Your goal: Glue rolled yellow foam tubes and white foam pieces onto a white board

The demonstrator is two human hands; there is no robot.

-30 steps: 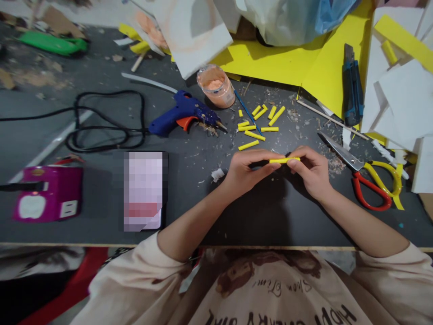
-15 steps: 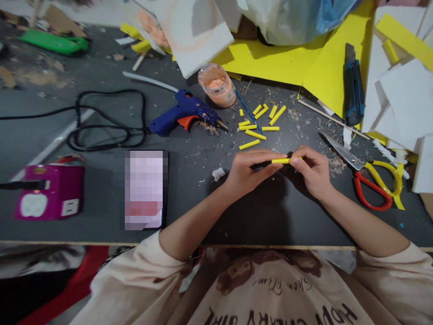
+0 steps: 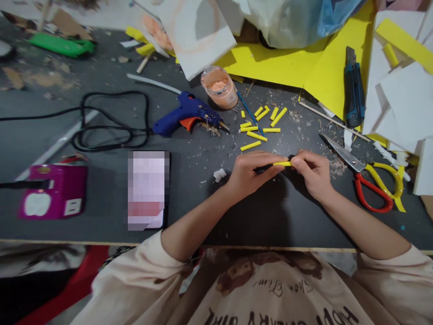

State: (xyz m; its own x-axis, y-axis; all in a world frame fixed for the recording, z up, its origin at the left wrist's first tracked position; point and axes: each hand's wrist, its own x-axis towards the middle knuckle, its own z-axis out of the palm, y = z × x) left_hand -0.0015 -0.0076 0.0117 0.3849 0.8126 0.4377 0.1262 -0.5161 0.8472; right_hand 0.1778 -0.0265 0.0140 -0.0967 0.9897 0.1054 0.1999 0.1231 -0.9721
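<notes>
Between my two hands is a thin yellow paper roll [image 3: 283, 164], held level above the dark table. My left hand [image 3: 252, 169] pinches its left part between thumb and fingers. The right end is in the closed fingers of my right hand [image 3: 311, 171], which hide that end. Just beyond my hands lie several short yellow paper rolls [image 3: 251, 146], scattered beside a thin blue stick [image 3: 248, 110]. Scissors [image 3: 358, 168] with one red and one yellow handle rest to the right of my right hand.
A blue glue gun [image 3: 189, 115] and an open jar [image 3: 219, 88] of peach-coloured stuff stand beyond my left hand. A phone [image 3: 149, 189] and a magenta box [image 3: 54, 192] lie left. At right are a box cutter [image 3: 353, 90], a wooden stick [image 3: 333, 120] and white board pieces [image 3: 406, 104].
The view has shifted slightly, so the table things sit a little further right and lower. Both hands keep their grip on the yellow paper roll, and less of it shows between them.
</notes>
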